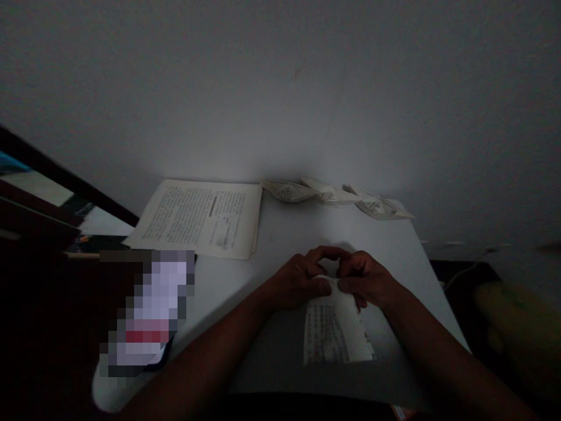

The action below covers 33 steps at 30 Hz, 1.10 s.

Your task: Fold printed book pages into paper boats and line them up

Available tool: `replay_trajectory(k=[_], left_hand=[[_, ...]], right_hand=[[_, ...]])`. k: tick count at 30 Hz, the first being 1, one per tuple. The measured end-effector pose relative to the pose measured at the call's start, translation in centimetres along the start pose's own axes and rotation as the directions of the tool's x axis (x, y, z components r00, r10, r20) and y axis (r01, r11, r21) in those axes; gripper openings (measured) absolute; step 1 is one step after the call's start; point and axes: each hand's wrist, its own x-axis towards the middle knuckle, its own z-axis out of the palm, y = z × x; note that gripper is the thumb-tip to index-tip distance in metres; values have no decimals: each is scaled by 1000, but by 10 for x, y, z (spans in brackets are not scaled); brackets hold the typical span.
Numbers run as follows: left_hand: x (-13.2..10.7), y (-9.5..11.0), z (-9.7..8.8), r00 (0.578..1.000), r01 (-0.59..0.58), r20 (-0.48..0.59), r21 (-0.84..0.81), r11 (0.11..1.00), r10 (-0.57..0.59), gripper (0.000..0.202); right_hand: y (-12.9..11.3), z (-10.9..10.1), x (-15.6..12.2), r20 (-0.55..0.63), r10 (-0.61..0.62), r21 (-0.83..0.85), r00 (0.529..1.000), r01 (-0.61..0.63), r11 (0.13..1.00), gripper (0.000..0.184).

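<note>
Between my hands is a printed sheet of paper point(333, 330), narrow and seemingly folded, its lower end hanging toward me over the white table. My left hand point(302, 279) pinches its top edge, thumb on the near face and index finger arched above. From the other side my right hand point(364, 279) grips the same edge, its thumb close to the left one. Some fingertips are hidden behind the paper. Beyond the hands, along the wall, several folded paper boats point(335, 196) stand in a row.
A stack of printed sheets point(193, 219) lies at the table's back left. Nearer on the left is a phone point(158, 310) with a blurred-out screen. The white table point(289, 231) meets a grey wall point(280, 88). A yellowish object point(521, 327) sits in shadow at right.
</note>
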Motion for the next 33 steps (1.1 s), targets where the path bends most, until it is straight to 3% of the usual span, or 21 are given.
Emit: replay_trajectory(k=[9, 13, 23, 33], left_hand=[[0, -1, -9, 994, -56, -91, 21, 998, 57, 54], [-1, 2, -11, 998, -28, -51, 6, 1000, 28, 49], [2, -7, -5, 995, -87, -58, 14, 996, 87, 46], [2, -11, 1, 984, -119, -117, 152, 981, 138, 54]], right_hand=[[4, -6, 0, -33, -77, 117, 996, 80, 990, 26], [8, -8, -1, -20, -86, 138, 996, 88, 986, 26], [4, -1, -1, -37, -43, 11, 998, 43, 999, 28], [5, 0, 0, -61, -28, -19, 998, 27, 999, 28]])
